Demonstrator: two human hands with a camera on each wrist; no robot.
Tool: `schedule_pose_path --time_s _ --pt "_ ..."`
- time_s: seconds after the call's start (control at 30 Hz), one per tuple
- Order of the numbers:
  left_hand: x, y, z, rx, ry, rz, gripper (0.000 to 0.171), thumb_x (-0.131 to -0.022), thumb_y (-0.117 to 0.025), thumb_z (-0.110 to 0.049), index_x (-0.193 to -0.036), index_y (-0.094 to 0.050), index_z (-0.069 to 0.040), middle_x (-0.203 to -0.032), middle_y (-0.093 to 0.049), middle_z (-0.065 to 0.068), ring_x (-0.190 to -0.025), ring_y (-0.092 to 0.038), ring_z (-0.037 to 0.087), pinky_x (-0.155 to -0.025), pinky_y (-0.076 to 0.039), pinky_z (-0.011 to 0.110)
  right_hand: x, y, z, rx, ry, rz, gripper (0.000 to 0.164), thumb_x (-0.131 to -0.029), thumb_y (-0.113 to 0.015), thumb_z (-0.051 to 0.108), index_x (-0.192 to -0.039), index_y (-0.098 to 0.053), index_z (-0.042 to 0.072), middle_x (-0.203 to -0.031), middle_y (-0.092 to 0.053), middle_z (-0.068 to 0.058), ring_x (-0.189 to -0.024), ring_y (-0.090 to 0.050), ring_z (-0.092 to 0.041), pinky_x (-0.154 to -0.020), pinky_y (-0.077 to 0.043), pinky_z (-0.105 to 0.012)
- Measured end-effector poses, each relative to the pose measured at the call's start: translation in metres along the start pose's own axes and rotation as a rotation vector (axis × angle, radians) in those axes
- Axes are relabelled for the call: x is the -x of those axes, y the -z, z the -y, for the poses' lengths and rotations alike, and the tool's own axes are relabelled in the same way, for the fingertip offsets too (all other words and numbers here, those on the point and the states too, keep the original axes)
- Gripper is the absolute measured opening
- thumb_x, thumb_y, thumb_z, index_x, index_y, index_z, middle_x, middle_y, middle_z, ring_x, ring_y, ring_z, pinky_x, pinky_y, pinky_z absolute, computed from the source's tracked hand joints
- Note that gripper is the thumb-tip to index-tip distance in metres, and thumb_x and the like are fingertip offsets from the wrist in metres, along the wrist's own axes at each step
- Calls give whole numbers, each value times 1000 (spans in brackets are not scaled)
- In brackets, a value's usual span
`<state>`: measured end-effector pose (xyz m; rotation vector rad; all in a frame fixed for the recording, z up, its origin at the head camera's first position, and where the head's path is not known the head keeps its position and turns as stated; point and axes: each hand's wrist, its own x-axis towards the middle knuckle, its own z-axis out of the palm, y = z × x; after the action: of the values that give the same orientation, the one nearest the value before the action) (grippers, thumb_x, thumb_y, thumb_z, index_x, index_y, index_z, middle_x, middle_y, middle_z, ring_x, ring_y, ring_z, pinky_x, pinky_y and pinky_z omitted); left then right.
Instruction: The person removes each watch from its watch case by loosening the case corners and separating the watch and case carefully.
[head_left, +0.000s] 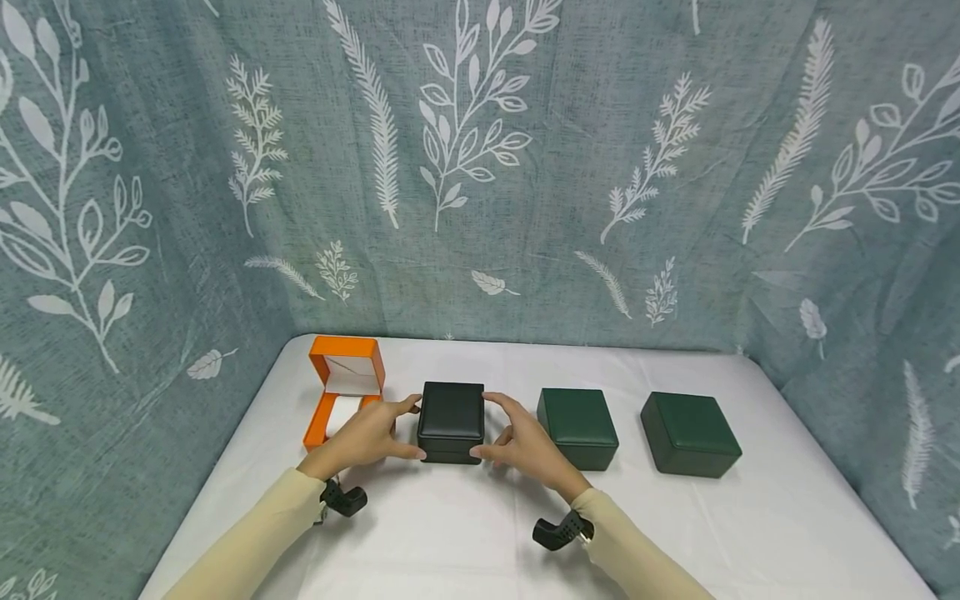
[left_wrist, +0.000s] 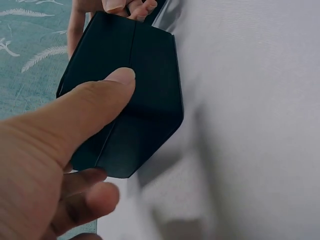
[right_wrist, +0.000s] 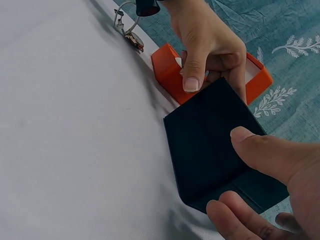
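Note:
A closed black box [head_left: 452,410] with a padded lid sits in the middle of the white table, between both hands. The left hand [head_left: 367,435] holds its left side, thumb at the near corner and forefinger at the far one. Opposite it, the right hand [head_left: 528,447] holds the right side the same way. In the left wrist view, the left thumb [left_wrist: 107,95] lies against the dark face of the box. The right thumb [right_wrist: 260,150] touches it in the right wrist view. Part of the other fingers is hidden.
An open orange box [head_left: 318,421] with a white cushion stands left, partly behind the left hand. Two closed green boxes [head_left: 577,417] [head_left: 690,433] stand right. What looks like a metal wristwatch [right_wrist: 134,41] is by the left wrist. A patterned curtain [head_left: 480,250] borders the table.

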<state>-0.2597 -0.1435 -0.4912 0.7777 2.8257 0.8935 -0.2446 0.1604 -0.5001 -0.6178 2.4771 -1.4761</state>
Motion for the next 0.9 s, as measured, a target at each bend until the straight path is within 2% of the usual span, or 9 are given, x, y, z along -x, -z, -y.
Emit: schedule_pose_path --time_s 0.13,0.27,0.33,0.43,0.5,0.63,0.7,0.8,0.9 --pt "-4 1 1 47 -9 18 105 -75 -93 -40 -157 -39 -2 -133 -68 6 -44 -41 6 -46 -36 23 -4 1 -2 -16 -2 18 99 -86 -86 35 -163 -26 25 -81 -73 -11 -69 -72 -30 -71 -57 -43" --pt "-8 1 3 86 -9 53 110 -75 -93 -39 -159 -33 0 -83 -75 6 -40 -44 8 -45 -35 23 -8 3 -2 -17 -6 39 102 -85 -86 35 -165 -23 26 -86 -75 -10 -70 -73 -30 -71 -57 -44" --pt "-10 0 4 98 -7 74 113 -76 -93 -40 -161 -30 -1 -59 -64 0 -39 -47 11 -44 -36 24 -9 4 -2 -3 -1 52 103 -85 -87 35 -165 -23 26 -117 -73 -9 -72 -73 -29 -71 -58 -42" --pt "-13 -2 7 121 -3 102 117 -75 -93 -40 -162 -25 -3 -48 -54 -3 -38 -49 13 -44 -37 25 -12 5 0 24 7 78 102 -85 -87 34 -165 -23 27 -162 -39 0 -78 -73 -23 -71 -58 -41" --pt "-14 -3 9 133 2 114 119 -74 -94 -40 -163 -23 -4 -49 -54 -3 -39 -50 14 -44 -38 25 -13 6 1 43 12 94 101 -85 -87 34 -164 -25 28 -171 -9 8 -83 -72 -20 -72 -58 -39" --pt "-16 -5 11 147 14 135 125 -73 -95 -39 -164 -18 -3 -53 -57 0 -42 -54 16 -46 -43 27 -16 7 2 50 4 123 99 -85 -87 34 -163 -27 30 -171 -8 7 -88 -70 -17 -74 -57 -37" --pt "-18 -5 11 144 21 151 128 -72 -96 -39 -164 -15 -3 -55 -59 1 -45 -56 17 -47 -45 28 -18 8 2 48 -5 134 99 -85 -88 34 -163 -27 30 -165 -33 -2 -88 -70 -17 -75 -57 -38" --pt "-23 -5 12 133 29 181 131 -72 -96 -38 -165 -10 -3 -58 -62 1 -49 -60 20 -50 -47 29 -21 11 2 55 -19 145 100 -83 -88 36 -162 -28 31 -129 -67 -9 -85 -71 -20 -76 -56 -39" --pt "-26 -4 13 125 30 199 132 -72 -96 -36 -165 -8 -3 -59 -62 2 -51 -60 22 -52 -48 30 -23 14 3 70 -25 159 102 -82 -89 37 -162 -27 32 -94 -74 -7 -82 -72 -24 -76 -56 -41"
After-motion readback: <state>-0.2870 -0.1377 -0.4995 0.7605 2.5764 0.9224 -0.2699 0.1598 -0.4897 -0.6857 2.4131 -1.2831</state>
